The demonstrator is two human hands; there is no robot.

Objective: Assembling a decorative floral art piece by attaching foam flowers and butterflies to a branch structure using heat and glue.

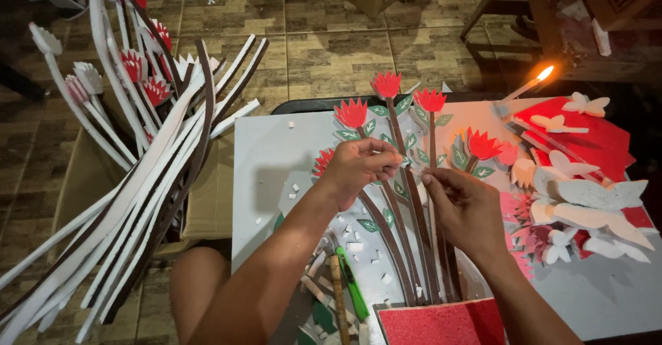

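A foam craft piece lies on a pale board (276,159): several red tulip-shaped flowers (386,84) with green leaves on long brown stems (414,228) rising from a red glitter base (441,323). My left hand (358,167) pinches a stem with a small green leaf near the middle flowers. My right hand (463,207) is just to its right, fingertips pinched on a small pale piece against the same stems.
A lit candle (529,84) burns at the board's far right corner. White foam butterflies (586,203) lie on red sheets at the right. A green cutter (352,283) and foam scraps lie near the front. A box at the left holds long white and brown foam stems (138,179).
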